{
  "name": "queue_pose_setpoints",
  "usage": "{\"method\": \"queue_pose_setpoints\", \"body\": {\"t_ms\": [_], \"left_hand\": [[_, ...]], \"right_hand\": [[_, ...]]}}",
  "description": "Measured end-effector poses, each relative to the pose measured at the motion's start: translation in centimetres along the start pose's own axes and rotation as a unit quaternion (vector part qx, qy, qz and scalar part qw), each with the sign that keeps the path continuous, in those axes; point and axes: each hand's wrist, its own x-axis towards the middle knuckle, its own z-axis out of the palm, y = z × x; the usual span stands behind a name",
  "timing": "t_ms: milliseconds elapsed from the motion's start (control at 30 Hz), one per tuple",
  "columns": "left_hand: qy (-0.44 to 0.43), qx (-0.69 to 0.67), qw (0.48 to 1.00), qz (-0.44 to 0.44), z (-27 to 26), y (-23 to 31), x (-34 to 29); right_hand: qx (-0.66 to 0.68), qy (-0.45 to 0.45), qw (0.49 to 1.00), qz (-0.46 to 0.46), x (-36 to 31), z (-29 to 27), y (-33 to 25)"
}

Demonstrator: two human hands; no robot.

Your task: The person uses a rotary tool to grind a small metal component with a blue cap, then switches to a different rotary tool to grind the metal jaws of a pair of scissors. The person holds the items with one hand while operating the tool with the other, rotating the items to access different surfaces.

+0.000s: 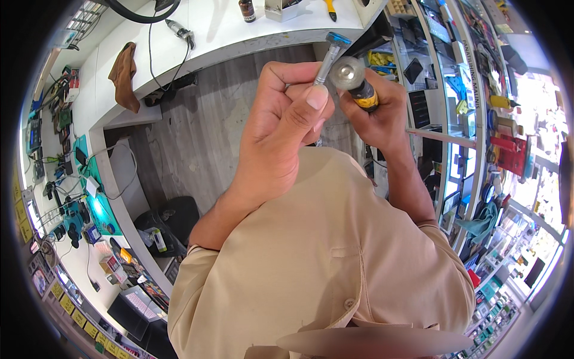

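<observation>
Left hand [281, 113] pinches blue-tipped metal tool [330, 55]; right hand [376, 113] grips screwdriver [357, 87].

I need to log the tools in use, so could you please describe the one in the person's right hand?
Above the beige shirt, the right hand grips a black-and-yellow handle. Unlike the slim silver, blue-tipped tool in the left hand, it ends in a round grey disc.
</observation>
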Motion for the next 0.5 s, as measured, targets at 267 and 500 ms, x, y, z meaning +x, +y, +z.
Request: {"method": "queue_pose_setpoints", "body": {"t_ms": [267, 500], "left_hand": [[-0.013, -0.001, 1.000, 0.001, -0.05, -0.02, 0.19], [-0.010, 0.001, 1.000, 0.006, -0.08, -0.29, 0.23]], "right_hand": [[-0.001, 0.005, 1.000, 0.002, -0.03, -0.08, -0.05], [-0.002, 0.007, 1.000, 0.008, -0.04, -0.06, -0.01]]}}
